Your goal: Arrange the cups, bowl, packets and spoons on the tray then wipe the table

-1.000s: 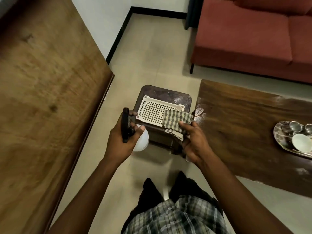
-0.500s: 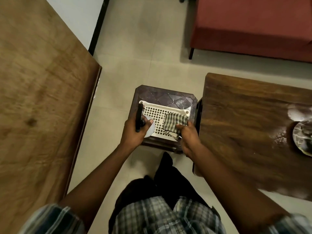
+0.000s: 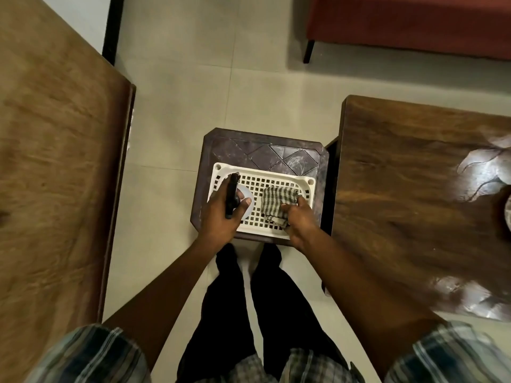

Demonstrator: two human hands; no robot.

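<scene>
A white perforated basket (image 3: 276, 183) sits on a dark brown plastic stool (image 3: 249, 147) straight ahead. My left hand (image 3: 221, 217) grips a white spray bottle (image 3: 246, 201) with a black trigger head, held over the basket's left side. My right hand (image 3: 300, 219) holds a crumpled checked cloth (image 3: 278, 201), which rests inside the basket's right half. The dark wooden table (image 3: 414, 189) on the right carries wet streaks. A sliver of the metal tray (image 3: 508, 208) shows at the right edge; its contents are out of view.
A large light-brown wooden tabletop (image 3: 55, 175) fills the left side. A red sofa (image 3: 414, 23) stands at the top right. Pale floor tiles (image 3: 207, 92) lie between the furniture. My legs stand just before the stool.
I have leaned in over the stool. Both hands came down: the spray bottle and the cloth now sit in the basket. The tray has slid almost out of view on the right.
</scene>
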